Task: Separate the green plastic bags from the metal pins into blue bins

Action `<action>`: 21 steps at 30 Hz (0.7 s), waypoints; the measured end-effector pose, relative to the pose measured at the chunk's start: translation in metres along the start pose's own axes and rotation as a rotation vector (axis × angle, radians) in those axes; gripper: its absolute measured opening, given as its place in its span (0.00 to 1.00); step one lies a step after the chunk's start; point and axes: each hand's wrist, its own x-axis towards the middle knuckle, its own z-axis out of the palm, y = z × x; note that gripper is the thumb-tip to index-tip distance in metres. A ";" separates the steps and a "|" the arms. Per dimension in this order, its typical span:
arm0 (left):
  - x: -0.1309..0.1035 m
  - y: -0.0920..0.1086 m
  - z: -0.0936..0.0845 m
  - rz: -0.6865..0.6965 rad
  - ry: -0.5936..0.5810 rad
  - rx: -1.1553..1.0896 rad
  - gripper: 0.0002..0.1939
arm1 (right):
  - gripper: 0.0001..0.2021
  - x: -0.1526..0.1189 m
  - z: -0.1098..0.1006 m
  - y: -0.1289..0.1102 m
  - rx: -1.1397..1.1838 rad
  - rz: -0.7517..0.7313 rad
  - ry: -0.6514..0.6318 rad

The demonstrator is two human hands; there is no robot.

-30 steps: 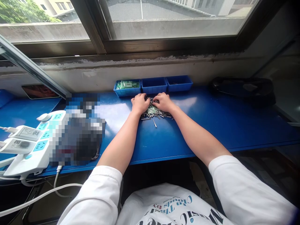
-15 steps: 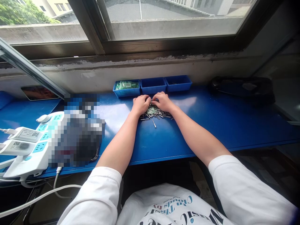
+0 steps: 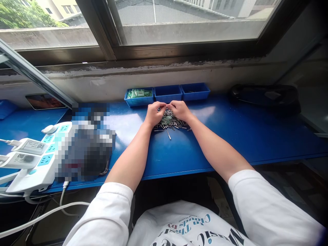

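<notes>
My left hand (image 3: pixel 154 115) and my right hand (image 3: pixel 180 111) meet at the fingertips over the far side of a heap of thin metal pins (image 3: pixel 175 123). Both are closed in a pinch. Anything between the fingers is too small to make out. Among the pins lies a green, clear-looking piece (image 3: pixel 167 119), partly covered. One single pin (image 3: pixel 168 135) rests apart from the heap, on its near side.
Behind my hands stand three blue bins: the left bin (image 3: pixel 139 102) with green packets (image 3: pixel 139 93), the middle bin (image 3: pixel 167 98), and the right bin (image 3: pixel 196 96) with a few dark bits. A power strip (image 3: pixel 38 174) sits left; a black case (image 3: pixel 265 99) lies right.
My fingertips have drawn together, with the right hand's fingers now lower and touching or nearly touching the left's. The heap looks much the same, and the view has shifted slightly.
</notes>
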 end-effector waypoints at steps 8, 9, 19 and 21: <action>0.001 -0.002 0.004 -0.049 -0.006 0.138 0.10 | 0.30 0.001 0.003 0.003 0.095 0.035 0.091; 0.001 -0.002 0.004 -0.059 -0.003 0.140 0.10 | 0.30 0.001 0.003 0.003 0.163 0.044 0.103; 0.001 0.000 0.002 -0.138 0.012 0.153 0.13 | 0.23 0.001 0.000 0.002 0.533 0.081 0.133; 0.002 0.001 0.001 -0.166 0.039 0.165 0.13 | 0.21 0.001 -0.001 0.006 0.435 0.082 0.218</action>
